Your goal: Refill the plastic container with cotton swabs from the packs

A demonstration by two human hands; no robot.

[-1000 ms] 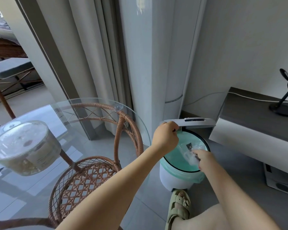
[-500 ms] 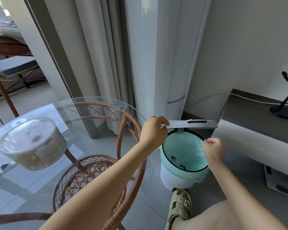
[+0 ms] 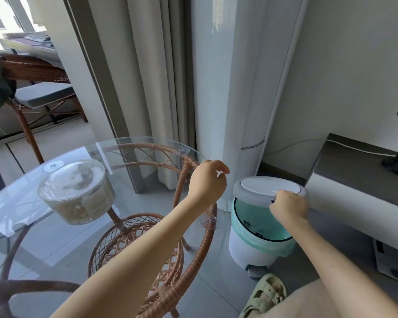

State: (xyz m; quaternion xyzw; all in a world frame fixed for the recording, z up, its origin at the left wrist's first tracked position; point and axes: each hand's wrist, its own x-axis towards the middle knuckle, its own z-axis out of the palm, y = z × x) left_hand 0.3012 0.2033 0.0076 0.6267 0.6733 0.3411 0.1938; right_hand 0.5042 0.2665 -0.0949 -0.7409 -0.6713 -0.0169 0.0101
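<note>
- The right hand (image 3: 287,206) grips the front edge of the bin lid (image 3: 268,188), which is tilted partly over the bin (image 3: 259,239).
- The bin, lined with a teal bag, stands on the floor to the right of the desk (image 3: 21,226).
- The left hand (image 3: 206,181) hangs above the desk's right edge, fingers (image 3: 221,165) loosely curled, holding nothing.
- The container (image 3: 76,191), lid on, sits on the glass desk, far left.
- A sandalled foot (image 3: 265,292) rests near the bin.
</note>
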